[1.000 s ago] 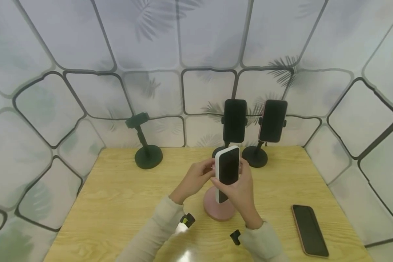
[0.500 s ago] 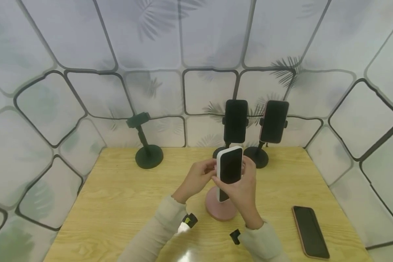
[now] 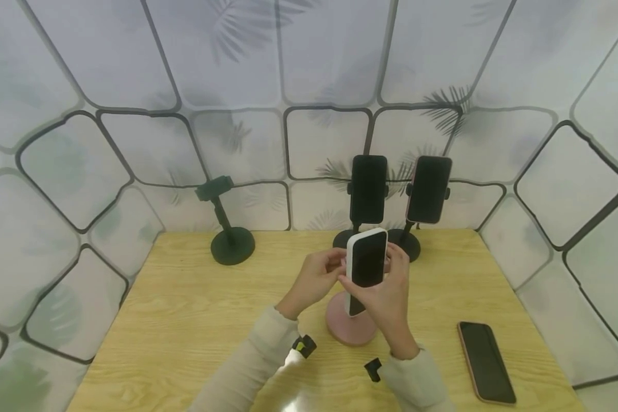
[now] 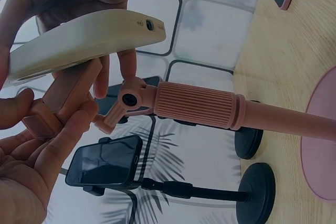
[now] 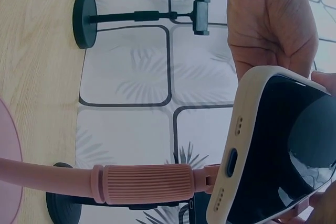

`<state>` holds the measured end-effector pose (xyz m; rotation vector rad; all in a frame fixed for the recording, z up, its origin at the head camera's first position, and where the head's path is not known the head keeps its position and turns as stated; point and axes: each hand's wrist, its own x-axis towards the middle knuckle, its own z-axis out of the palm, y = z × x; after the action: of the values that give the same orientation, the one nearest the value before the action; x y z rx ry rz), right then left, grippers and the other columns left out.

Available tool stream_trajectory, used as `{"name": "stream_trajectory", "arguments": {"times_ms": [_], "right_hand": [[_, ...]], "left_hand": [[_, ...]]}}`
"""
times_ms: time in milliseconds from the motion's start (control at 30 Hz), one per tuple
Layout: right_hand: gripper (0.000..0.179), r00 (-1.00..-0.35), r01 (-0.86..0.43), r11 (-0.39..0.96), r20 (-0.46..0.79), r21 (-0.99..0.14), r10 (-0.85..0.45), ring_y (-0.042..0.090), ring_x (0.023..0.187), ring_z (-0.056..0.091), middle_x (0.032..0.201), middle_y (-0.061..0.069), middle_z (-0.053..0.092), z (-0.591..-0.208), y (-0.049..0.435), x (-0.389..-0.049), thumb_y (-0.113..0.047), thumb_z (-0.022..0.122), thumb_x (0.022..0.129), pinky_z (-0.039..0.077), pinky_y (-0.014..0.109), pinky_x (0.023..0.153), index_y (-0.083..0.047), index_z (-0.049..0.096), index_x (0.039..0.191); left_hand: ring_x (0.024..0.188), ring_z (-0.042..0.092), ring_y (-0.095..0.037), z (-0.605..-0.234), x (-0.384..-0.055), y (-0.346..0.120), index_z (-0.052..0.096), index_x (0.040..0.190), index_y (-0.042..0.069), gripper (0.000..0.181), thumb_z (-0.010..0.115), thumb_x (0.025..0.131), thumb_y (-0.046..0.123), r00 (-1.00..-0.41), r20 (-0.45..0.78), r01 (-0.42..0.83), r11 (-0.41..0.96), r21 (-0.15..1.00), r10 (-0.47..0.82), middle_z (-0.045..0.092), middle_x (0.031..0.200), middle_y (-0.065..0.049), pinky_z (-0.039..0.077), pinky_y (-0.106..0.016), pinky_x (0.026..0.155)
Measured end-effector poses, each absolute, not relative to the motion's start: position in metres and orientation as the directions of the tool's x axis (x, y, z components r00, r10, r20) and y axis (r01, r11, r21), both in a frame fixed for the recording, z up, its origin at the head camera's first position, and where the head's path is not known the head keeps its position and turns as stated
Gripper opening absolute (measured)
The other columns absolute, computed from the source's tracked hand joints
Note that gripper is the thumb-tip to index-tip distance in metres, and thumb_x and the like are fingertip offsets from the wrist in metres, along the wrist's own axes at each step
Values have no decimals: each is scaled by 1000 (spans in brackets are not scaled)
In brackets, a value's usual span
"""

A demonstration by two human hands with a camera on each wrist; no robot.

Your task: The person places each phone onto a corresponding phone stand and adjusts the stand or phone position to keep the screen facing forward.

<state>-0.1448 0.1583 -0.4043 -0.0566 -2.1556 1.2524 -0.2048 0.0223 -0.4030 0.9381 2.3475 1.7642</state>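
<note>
A phone in a white case (image 3: 368,260) stands nearly upright against a pink phone stand (image 3: 346,331). My right hand (image 3: 388,300) holds this phone, with the thumb across its screen side and fingers around the far edge. From the left, my left hand (image 3: 315,283) pinches the stand's pink clamp (image 4: 71,90) behind the phone. The left wrist view shows the phone's back against the clamp; whether the clamp grips it I cannot tell. Below the clamp runs the ribbed pink stem (image 4: 197,104). In the right wrist view the phone's lower end (image 5: 231,163) faces the camera.
Two black stands at the back right bear a dark phone (image 3: 368,189) and a pink-edged phone (image 3: 430,190). A dark green stand (image 3: 233,246) without a phone is at the back left. Another pink-edged phone (image 3: 487,363) lies flat on the wooden table (image 3: 185,320) at the right.
Both hands, the white-cased phone and the pink stand have shifted slightly to the right. Each hand keeps its hold. The other stands and phones stay in place.
</note>
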Motion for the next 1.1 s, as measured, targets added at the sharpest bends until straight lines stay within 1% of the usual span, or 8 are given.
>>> {"name": "stream_trajectory", "arguments": {"times_ms": [67, 133, 300, 433, 633, 867, 1100], "right_hand": [[83, -791, -269, 557, 510, -786, 338, 25, 103, 44, 126, 21, 44, -405, 159, -145, -19, 90, 56, 37, 25, 77, 4, 46, 123], [83, -789, -266, 567, 514, -780, 337, 24, 99, 44, 123, 21, 46, -405, 160, -145, -19, 90, 56, 38, 29, 76, 4, 46, 123], [84, -794, -239, 592, 506, -770, 337, 22, 87, 46, 110, 19, 53, -405, 161, -144, -21, 90, 54, 39, 35, 72, 6, 46, 121], [84, -798, -228, 601, 501, -766, 336, 22, 83, 47, 106, 19, 55, -405, 161, -144, -22, 91, 53, 39, 34, 70, 6, 47, 120], [84, -790, -240, 602, 514, -761, 335, 23, 83, 48, 107, 19, 55, -406, 163, -146, -22, 91, 52, 40, 37, 70, 6, 48, 118], [84, -797, -238, 595, 505, -767, 332, 25, 88, 50, 110, 19, 55, -407, 163, -149, -24, 91, 53, 41, 36, 74, 5, 48, 119], [83, -800, -229, 594, 497, -771, 336, 26, 102, 44, 118, 19, 44, -407, 162, -148, -26, 91, 53, 43, 36, 81, 2, 48, 118]], "left_hand": [[93, 69, -27, -402, -204, 22, 63, 110, -6, 21, 58, 90, 0, -815, 299, 429, 171, 887, 496, 70, 103, -20, 55, -19, 76], [93, 69, -27, -401, -204, 22, 63, 110, -6, 22, 59, 90, 0, -810, 307, 444, 181, 878, 499, 70, 103, -20, 55, -20, 76], [92, 70, -26, -398, -204, 20, 64, 109, -6, 22, 60, 88, 0, -800, 316, 474, 215, 854, 510, 71, 101, -19, 55, -19, 76], [89, 70, -26, -396, -204, 20, 63, 108, -7, 22, 60, 88, -2, -791, 325, 492, 224, 841, 519, 71, 98, -19, 56, -20, 75], [90, 70, -26, -394, -206, 19, 64, 107, -6, 21, 60, 88, 0, -790, 313, 486, 229, 843, 527, 71, 99, -19, 56, -21, 76], [89, 70, -26, -394, -207, 18, 64, 106, -6, 21, 60, 87, -3, -791, 319, 494, 236, 837, 522, 71, 97, -19, 56, -22, 77], [85, 71, -26, -394, -205, 18, 65, 103, -7, 19, 58, 85, -5, -793, 326, 500, 244, 831, 514, 71, 92, -18, 57, -22, 75]]}}
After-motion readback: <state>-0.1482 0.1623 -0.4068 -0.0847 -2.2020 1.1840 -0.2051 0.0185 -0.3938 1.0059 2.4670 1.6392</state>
